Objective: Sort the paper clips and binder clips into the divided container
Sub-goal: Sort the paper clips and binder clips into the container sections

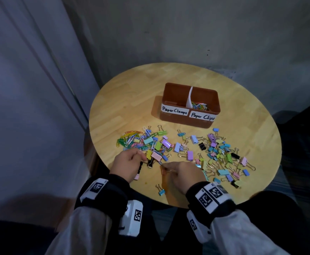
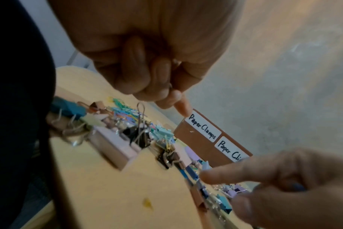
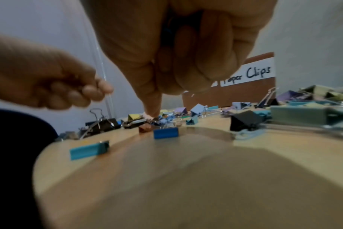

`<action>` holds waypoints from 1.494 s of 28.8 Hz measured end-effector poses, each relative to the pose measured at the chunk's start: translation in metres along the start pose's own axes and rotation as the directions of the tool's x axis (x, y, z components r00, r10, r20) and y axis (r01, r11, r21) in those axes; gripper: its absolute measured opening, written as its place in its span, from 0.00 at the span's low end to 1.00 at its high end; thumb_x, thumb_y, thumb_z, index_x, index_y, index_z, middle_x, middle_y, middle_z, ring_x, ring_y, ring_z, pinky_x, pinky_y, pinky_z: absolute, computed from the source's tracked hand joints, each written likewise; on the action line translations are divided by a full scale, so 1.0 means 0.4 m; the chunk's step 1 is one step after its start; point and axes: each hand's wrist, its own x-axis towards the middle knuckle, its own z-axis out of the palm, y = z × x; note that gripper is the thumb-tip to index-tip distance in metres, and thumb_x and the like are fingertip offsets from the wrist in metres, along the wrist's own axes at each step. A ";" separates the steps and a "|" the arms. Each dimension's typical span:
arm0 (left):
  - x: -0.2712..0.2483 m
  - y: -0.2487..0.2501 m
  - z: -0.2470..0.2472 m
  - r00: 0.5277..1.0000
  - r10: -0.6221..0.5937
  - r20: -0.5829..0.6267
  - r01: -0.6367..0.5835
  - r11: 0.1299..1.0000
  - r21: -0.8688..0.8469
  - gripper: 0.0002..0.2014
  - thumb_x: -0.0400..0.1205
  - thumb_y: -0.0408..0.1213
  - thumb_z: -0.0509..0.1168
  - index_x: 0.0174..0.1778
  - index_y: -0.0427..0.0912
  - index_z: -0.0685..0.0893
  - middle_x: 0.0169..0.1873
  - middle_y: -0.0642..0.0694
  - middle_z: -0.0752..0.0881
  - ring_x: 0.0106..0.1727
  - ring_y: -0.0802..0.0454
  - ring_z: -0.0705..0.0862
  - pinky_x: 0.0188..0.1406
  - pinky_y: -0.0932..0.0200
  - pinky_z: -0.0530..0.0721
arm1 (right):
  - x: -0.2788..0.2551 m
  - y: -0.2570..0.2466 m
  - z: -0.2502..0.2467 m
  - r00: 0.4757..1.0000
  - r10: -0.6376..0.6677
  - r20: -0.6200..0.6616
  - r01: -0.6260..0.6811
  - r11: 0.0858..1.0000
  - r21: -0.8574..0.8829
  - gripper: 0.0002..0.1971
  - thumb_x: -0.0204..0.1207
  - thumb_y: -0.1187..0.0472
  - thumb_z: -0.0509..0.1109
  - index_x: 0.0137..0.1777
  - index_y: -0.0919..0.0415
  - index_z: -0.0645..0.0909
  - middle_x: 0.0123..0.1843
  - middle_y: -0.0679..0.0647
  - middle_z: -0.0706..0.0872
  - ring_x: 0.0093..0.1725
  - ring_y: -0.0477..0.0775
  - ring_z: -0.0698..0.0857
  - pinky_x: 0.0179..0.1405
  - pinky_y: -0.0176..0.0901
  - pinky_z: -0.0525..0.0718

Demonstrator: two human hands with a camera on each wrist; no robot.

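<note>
A brown divided container [image 1: 187, 119] stands at the back of the round wooden table [image 1: 132, 100], labelled "Paper Clamps" on the left and "Paper Clips" on the right. Coloured paper clips [image 1: 199, 105] lie in its right compartment. Loose paper clips [image 1: 130, 138] and binder clips [image 1: 222, 153] cover the table's front half. My left hand [image 1: 141, 157] is curled beside a pink binder clip [image 1: 156, 155], and a thin wire clip shows between its fingertips [image 2: 173, 94]. My right hand [image 1: 164, 167] presses its index finger [image 3: 154, 111] down among the clips. Its other fingers curl round something blue.
A teal binder clip [image 1: 161, 191] lies alone near the table's front edge, close to my right wrist. A grey wall rises behind the table and a pale panel to the left. Bare wood shows left of the container and along the front edge.
</note>
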 end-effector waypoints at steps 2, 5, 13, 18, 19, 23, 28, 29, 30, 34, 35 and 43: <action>0.005 0.020 -0.015 0.999 0.041 -0.010 -0.041 0.999 0.009 0.16 0.84 0.29 0.55 0.36 0.42 0.86 0.41 0.43 0.85 0.30 0.45 0.75 0.32 0.58 0.72 | 0.010 -0.003 -0.002 1.000 0.007 0.022 -0.005 0.997 -0.078 0.20 0.81 0.60 0.60 0.67 0.38 0.79 0.56 0.50 0.87 0.55 0.54 0.85 0.50 0.42 0.84; 0.040 0.041 -0.038 0.997 0.075 -0.022 -0.074 0.997 0.035 0.15 0.83 0.30 0.56 0.36 0.44 0.86 0.31 0.49 0.82 0.27 0.48 0.72 0.28 0.58 0.72 | 0.021 0.008 -0.012 0.995 0.099 0.001 -0.098 0.987 -0.130 0.12 0.81 0.58 0.62 0.60 0.48 0.84 0.48 0.51 0.86 0.50 0.54 0.86 0.43 0.42 0.82; 0.166 0.126 -0.029 0.981 0.189 0.033 -0.190 0.928 0.321 0.14 0.82 0.36 0.55 0.36 0.49 0.85 0.25 0.58 0.78 0.25 0.55 0.74 0.28 0.61 0.68 | 0.067 -0.062 -0.036 0.996 0.055 -0.074 -0.062 0.994 -0.091 0.08 0.80 0.57 0.64 0.49 0.51 0.86 0.46 0.51 0.87 0.47 0.54 0.86 0.41 0.40 0.79; 0.224 0.113 -0.084 0.987 0.158 -0.020 -0.137 0.909 0.394 0.14 0.80 0.37 0.56 0.34 0.49 0.84 0.31 0.51 0.84 0.28 0.49 0.77 0.28 0.59 0.69 | 0.105 -0.103 -0.017 0.998 0.060 -0.031 -0.063 0.994 -0.092 0.09 0.82 0.56 0.63 0.52 0.56 0.84 0.48 0.52 0.86 0.51 0.55 0.85 0.50 0.45 0.84; 0.232 0.105 -0.100 0.988 0.150 -0.032 -0.126 0.914 0.386 0.13 0.80 0.37 0.57 0.33 0.50 0.84 0.33 0.49 0.85 0.30 0.47 0.78 0.29 0.58 0.72 | 0.109 -0.103 -0.015 0.997 0.071 -0.032 -0.074 0.992 -0.098 0.08 0.82 0.57 0.63 0.53 0.56 0.84 0.49 0.53 0.86 0.51 0.55 0.85 0.49 0.45 0.83; 0.258 0.121 -0.126 0.985 0.174 0.010 -0.165 0.910 0.381 0.13 0.81 0.37 0.58 0.37 0.49 0.87 0.36 0.49 0.86 0.39 0.47 0.85 0.40 0.55 0.82 | 0.117 -0.105 -0.013 0.993 0.118 -0.005 -0.118 0.989 -0.091 0.08 0.81 0.59 0.63 0.53 0.57 0.83 0.49 0.54 0.86 0.50 0.56 0.84 0.50 0.45 0.82; 0.299 0.132 -0.112 0.981 0.136 0.142 -0.185 0.882 0.433 0.14 0.84 0.37 0.57 0.43 0.44 0.89 0.45 0.46 0.87 0.44 0.47 0.84 0.45 0.56 0.82 | 0.117 -0.106 -0.006 0.992 0.127 0.012 -0.126 0.986 -0.106 0.10 0.82 0.53 0.60 0.51 0.56 0.81 0.46 0.53 0.83 0.49 0.55 0.84 0.49 0.45 0.82; 0.309 0.124 -0.115 0.984 0.108 0.141 -0.162 0.867 0.470 0.13 0.83 0.38 0.59 0.43 0.42 0.89 0.46 0.44 0.88 0.46 0.45 0.84 0.48 0.53 0.84 | 0.114 -0.105 -0.006 0.994 0.109 0.002 -0.108 0.989 -0.102 0.10 0.82 0.54 0.60 0.50 0.56 0.80 0.45 0.52 0.83 0.47 0.55 0.83 0.47 0.43 0.81; 0.321 0.115 -0.120 0.989 0.079 0.127 -0.134 0.848 0.514 0.11 0.82 0.39 0.62 0.41 0.42 0.88 0.46 0.43 0.88 0.46 0.44 0.85 0.50 0.52 0.84 | 0.109 -0.103 -0.009 0.996 0.093 -0.009 -0.094 0.991 -0.091 0.08 0.82 0.54 0.60 0.48 0.56 0.79 0.43 0.51 0.81 0.43 0.54 0.80 0.44 0.42 0.79; 0.346 0.095 -0.150 0.999 -0.028 0.044 -0.006 0.777 0.630 0.10 0.75 0.47 0.75 0.36 0.44 0.87 0.40 0.47 0.88 0.45 0.46 0.85 0.43 0.55 0.82 | 0.100 -0.070 -0.034 0.991 0.127 -0.042 -0.128 0.991 -0.036 0.07 0.79 0.53 0.62 0.42 0.52 0.71 0.39 0.49 0.77 0.39 0.52 0.75 0.38 0.38 0.71; 0.347 0.090 -0.155 0.997 -0.060 0.048 0.015 0.764 0.645 0.12 0.73 0.49 0.76 0.36 0.43 0.88 0.39 0.47 0.88 0.43 0.46 0.86 0.42 0.55 0.83 | 0.102 -0.054 -0.036 0.988 0.142 -0.059 -0.141 0.990 0.020 0.08 0.78 0.54 0.65 0.39 0.53 0.72 0.36 0.49 0.78 0.37 0.51 0.76 0.34 0.39 0.71; 0.355 0.088 -0.141 0.959 -0.254 0.124 0.057 0.602 0.796 0.22 0.71 0.54 0.78 0.29 0.40 0.78 0.25 0.45 0.78 0.27 0.48 0.78 0.26 0.59 0.73 | 0.123 0.022 -0.100 0.947 0.224 0.230 -0.291 0.297 0.909 0.13 0.70 0.74 0.57 0.28 0.59 0.67 0.23 0.56 0.71 0.17 0.48 0.57 0.21 0.28 0.53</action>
